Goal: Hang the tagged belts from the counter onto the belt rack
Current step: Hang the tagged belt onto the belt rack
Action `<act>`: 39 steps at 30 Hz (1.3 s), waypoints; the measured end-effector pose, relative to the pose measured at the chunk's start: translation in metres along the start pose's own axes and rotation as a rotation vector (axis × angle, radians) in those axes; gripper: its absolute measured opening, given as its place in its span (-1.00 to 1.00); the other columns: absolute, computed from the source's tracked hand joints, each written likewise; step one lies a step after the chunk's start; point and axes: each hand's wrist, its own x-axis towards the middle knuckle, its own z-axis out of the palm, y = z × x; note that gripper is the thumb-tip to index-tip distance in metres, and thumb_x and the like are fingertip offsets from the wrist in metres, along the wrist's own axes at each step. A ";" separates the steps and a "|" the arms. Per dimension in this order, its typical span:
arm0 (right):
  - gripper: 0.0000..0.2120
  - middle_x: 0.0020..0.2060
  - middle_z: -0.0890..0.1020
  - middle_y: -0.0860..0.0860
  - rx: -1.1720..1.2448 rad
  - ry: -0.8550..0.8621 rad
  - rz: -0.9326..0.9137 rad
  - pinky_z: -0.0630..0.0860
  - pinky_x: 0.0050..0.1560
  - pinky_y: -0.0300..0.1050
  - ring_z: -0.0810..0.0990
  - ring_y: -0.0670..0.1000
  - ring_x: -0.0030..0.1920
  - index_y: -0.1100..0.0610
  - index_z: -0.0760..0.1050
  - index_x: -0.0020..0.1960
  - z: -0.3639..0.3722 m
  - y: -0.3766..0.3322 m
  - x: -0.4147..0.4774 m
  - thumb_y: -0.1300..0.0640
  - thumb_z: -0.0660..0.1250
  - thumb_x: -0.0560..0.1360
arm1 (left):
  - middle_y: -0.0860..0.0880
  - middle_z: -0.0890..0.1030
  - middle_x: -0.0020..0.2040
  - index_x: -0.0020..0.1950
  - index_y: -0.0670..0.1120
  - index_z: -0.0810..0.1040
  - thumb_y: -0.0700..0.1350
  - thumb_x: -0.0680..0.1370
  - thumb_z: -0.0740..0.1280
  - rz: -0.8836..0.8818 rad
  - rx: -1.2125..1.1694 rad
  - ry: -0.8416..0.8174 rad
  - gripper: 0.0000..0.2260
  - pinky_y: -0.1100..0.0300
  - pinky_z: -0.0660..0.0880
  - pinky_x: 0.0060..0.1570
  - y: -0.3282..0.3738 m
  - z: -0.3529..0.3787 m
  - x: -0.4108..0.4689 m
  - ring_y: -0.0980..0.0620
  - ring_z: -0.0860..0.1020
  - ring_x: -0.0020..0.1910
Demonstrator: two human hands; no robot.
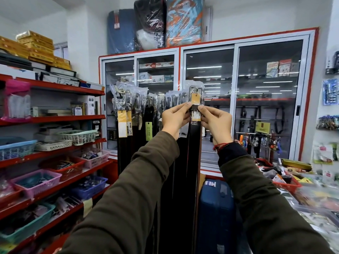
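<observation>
I hold a dark belt [194,143] upright in front of me, its plastic-wrapped buckle [196,92] and orange tag on top. My left hand [175,119] pinches the belt just below the buckle from the left. My right hand [216,123] pinches it at the same height from the right. The strap hangs straight down between my arms. Beside it, to the left, several dark belts [139,114] with yellow and green tags hang in a row on the belt rack; the rack's bar itself is hidden behind the buckles.
Red shelves [60,119] with baskets of small goods run along the left. A glass-door cabinet [236,99] stands behind the belts. A blue suitcase [216,213] stands below my right arm. The cluttered counter [311,195] is at the right.
</observation>
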 end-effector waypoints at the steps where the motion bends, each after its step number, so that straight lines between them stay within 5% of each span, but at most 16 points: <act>1: -0.71 -0.03 0.75 0.23 0.004 0.001 -0.014 0.69 -0.18 -0.20 0.75 0.09 -0.11 0.31 0.66 0.15 0.001 -0.001 0.001 0.17 0.50 0.49 | -0.10 0.71 -0.11 0.21 -0.28 0.64 -0.22 0.58 0.43 0.011 -0.003 0.005 -0.76 0.29 0.67 -0.20 0.001 0.001 0.000 0.14 0.69 -0.33; 8: -0.72 -0.12 0.72 0.16 -0.010 -0.071 0.042 0.63 -0.31 -0.32 0.72 -0.13 -0.33 0.35 0.63 0.18 0.001 0.006 0.002 0.21 0.44 0.54 | -0.14 0.71 -0.07 0.20 -0.27 0.64 -0.20 0.57 0.44 -0.026 -0.013 0.053 -0.76 0.30 0.66 -0.26 -0.011 -0.007 0.006 0.09 0.70 -0.29; 11: -0.71 0.01 0.74 0.23 -0.020 -0.068 0.028 0.66 -0.22 -0.25 0.74 -0.02 -0.18 0.31 0.64 0.20 -0.001 0.014 0.002 0.17 0.45 0.54 | -0.12 0.72 -0.06 0.21 -0.25 0.65 -0.18 0.57 0.45 -0.007 -0.009 0.038 -0.75 0.31 0.65 -0.23 -0.015 -0.010 0.005 0.08 0.71 -0.22; 14: -0.67 0.05 0.75 0.12 -0.213 0.005 -0.097 0.71 0.03 0.03 0.74 0.01 0.03 0.16 0.64 0.22 -0.001 0.025 0.000 0.03 0.44 0.53 | -0.13 0.72 -0.03 0.24 -0.27 0.64 -0.19 0.58 0.44 0.076 0.058 0.047 -0.73 0.28 0.66 -0.18 -0.018 -0.012 0.005 0.03 0.71 -0.15; 17: -0.67 0.21 0.67 0.06 -0.401 0.019 -0.317 0.64 0.21 0.01 0.68 -0.02 0.16 0.11 0.55 0.34 0.000 0.034 -0.013 0.04 0.30 0.62 | -0.12 0.72 0.08 0.28 -0.20 0.62 -0.11 0.61 0.39 0.336 0.352 0.111 -0.72 0.10 0.68 0.03 -0.028 -0.019 0.007 -0.03 0.71 0.03; 21: -0.60 0.51 0.38 0.04 -0.609 -0.049 -0.560 0.31 0.49 -0.26 0.37 -0.07 0.50 0.14 0.34 0.52 -0.004 0.052 -0.035 0.13 0.13 0.70 | -0.02 0.54 0.41 0.50 -0.09 0.44 -0.07 0.72 0.16 0.715 0.783 0.037 -0.64 0.43 0.36 0.33 -0.044 -0.039 -0.007 0.20 0.50 0.34; 25: -0.44 0.66 0.02 -0.11 -0.821 -0.257 -0.542 0.01 0.50 -0.46 -0.09 -0.27 0.61 0.06 0.03 0.65 -0.011 0.078 -0.038 0.16 0.09 0.69 | 0.07 0.22 0.63 0.63 -0.01 0.20 -0.02 0.73 0.03 0.805 1.193 -0.158 -0.56 0.12 0.05 0.61 -0.055 -0.059 -0.006 0.08 0.07 0.64; 31: -0.29 0.67 -0.11 -0.07 -1.012 -0.356 -0.542 0.07 0.64 0.05 -0.20 -0.06 0.65 0.07 -0.12 0.66 -0.013 0.086 -0.020 0.21 0.13 0.60 | 0.13 0.02 0.67 0.66 0.04 0.03 0.09 0.68 -0.07 0.776 1.554 -0.245 -0.47 -0.11 -0.10 0.62 -0.047 -0.075 0.015 0.00 -0.06 0.66; 39: -0.33 0.67 -0.09 -0.04 -1.047 -0.296 -0.566 0.05 0.65 0.09 -0.16 0.01 0.67 0.09 -0.11 0.66 -0.011 0.093 -0.028 0.12 0.14 0.65 | 0.08 0.09 0.67 0.66 0.01 0.10 0.04 0.71 0.03 0.819 1.581 -0.235 -0.50 -0.09 -0.10 0.62 -0.043 -0.082 0.002 0.00 -0.03 0.66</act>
